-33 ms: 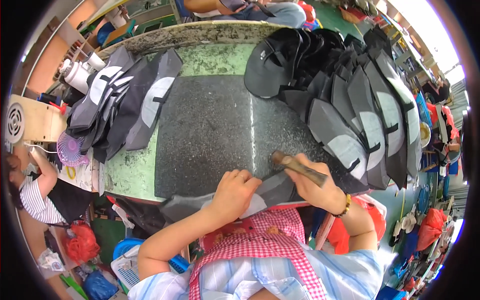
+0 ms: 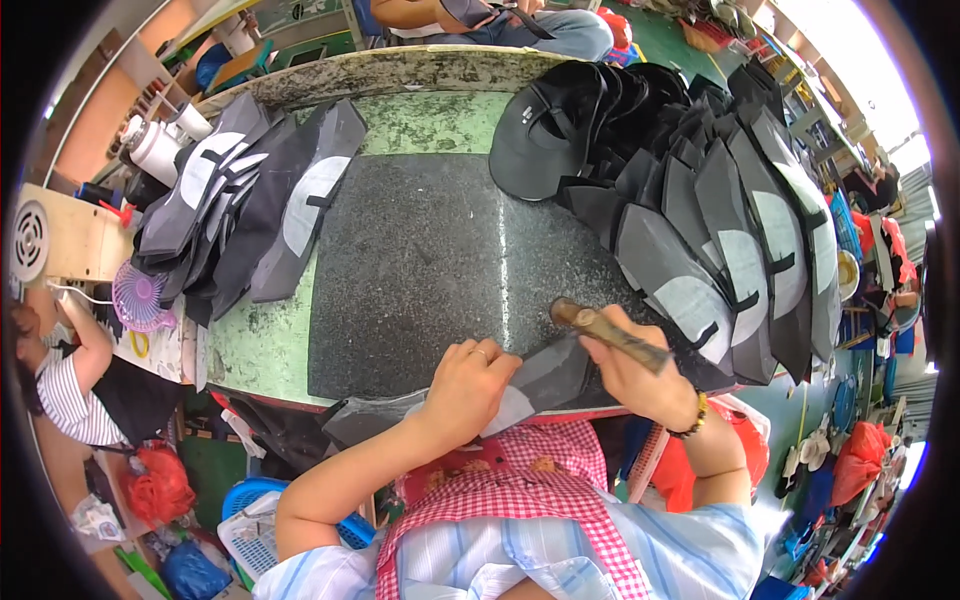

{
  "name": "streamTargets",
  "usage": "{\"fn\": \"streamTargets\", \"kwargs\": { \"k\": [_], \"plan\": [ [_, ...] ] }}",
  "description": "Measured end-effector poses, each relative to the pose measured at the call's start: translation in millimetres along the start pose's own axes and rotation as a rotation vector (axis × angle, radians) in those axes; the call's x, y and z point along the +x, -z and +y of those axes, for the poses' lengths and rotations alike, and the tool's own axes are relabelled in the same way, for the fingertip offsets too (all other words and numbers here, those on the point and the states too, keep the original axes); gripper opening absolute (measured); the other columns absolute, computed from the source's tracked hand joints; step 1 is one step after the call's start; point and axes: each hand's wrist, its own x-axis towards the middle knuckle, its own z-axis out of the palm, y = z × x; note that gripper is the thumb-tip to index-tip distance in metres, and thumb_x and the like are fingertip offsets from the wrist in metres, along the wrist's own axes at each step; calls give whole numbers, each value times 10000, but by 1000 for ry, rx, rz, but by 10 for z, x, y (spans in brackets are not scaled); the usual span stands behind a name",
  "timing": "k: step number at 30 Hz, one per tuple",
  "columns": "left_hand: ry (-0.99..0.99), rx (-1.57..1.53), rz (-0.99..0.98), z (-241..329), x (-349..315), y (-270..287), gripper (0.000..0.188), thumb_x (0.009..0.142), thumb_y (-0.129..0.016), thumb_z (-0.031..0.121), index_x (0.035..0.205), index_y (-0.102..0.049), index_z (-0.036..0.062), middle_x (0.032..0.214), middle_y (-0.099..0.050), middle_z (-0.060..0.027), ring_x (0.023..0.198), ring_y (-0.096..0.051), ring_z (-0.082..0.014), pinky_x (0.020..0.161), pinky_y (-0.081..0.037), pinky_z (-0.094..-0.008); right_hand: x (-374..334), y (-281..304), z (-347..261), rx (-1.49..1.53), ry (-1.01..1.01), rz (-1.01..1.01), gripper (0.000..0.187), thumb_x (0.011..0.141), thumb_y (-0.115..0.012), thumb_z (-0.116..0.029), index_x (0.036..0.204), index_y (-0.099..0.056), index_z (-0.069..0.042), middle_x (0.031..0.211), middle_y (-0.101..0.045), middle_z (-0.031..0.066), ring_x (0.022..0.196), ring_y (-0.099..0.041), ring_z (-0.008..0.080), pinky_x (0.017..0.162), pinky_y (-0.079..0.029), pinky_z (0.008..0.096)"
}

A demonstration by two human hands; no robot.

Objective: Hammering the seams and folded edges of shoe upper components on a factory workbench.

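A dark grey cut piece (image 2: 553, 374) with a pale patch lies along the near edge of the black work mat (image 2: 410, 260). My left hand (image 2: 468, 388) is closed over its middle, fingers curled on the edge. My right hand (image 2: 645, 380) grips a short, stick-like wooden tool (image 2: 620, 338) at the piece's right end. The tool's rounded dark end points up and left over the mat; my fist hides its underside, so its exact kind does not show.
Similar grey pieces lie stacked at left (image 2: 320, 190) and in a larger pile at right (image 2: 745, 255). Black caps (image 2: 540, 140) sit at the back right. A small purple fan (image 2: 143, 297) stands left. Co-workers sit beyond the table (image 2: 480, 30) and at left (image 2: 85, 390).
My right hand and the wooden tool have shifted slightly to the right. My left hand stays in place on the grey piece.
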Motion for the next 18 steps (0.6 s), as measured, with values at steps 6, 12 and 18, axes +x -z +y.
{"fn": "streamTargets", "kwargs": {
  "k": [6,12,18],
  "plan": [
    [266,-217,-235,-61,386,245,284,841,-697,219,1048,-705,25,820,-678,-164,770,-676,-338,692,-529,-420,-92,-2,-10,-183,-8,-259,209,923,-624,-190,1122,-607,-128,784,-601,152,667,-635,380,537,-506,451],
    [32,77,-152,22,54,231,395,783,-657,138,1156,-676,10,876,-664,-142,812,-652,-303,682,-513,-401,-72,49,34,-95,-44,-277,214,934,-613,-216,1135,-608,-144,795,-609,142,688,-641,370,562,-510,446],
    [-193,552,-90,218,-29,155,362,782,-620,104,1099,-662,-66,874,-610,-94,789,-564,-194,646,-456,-277,247,124,-202,-26,-11,55,180,899,-635,-118,1062,-637,-41,867,-589,132,689,-632,341,589,-519,391]
  ]
}}
